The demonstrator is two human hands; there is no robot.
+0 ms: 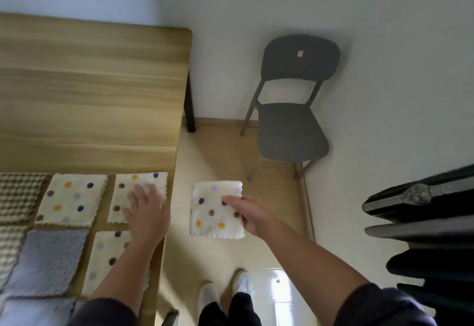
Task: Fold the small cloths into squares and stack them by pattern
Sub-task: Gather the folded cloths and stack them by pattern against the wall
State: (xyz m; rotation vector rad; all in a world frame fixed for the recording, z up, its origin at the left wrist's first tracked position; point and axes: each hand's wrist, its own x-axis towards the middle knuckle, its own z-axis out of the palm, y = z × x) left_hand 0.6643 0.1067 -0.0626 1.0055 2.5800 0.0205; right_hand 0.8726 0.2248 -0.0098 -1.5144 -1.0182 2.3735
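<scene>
Cream polka-dot cloth square (215, 210) is pinched in right hand (252, 216), likely for stacking; matching cloth (125, 189) is steadied under flat left hand (147, 213).

The fingertips of the left hand (147, 213) smear into blur over the corner dotted cloth (123, 197), and its forearm covers much of the lower dotted cloth (105, 256). The right hand (252, 216) has its fingers hidden behind the held dotted cloth (213, 210). The left edge cuts the checked cloth (18, 195). A pale mark (300, 54) on the chair (292, 125), perhaps a label, is too small to read.
</scene>
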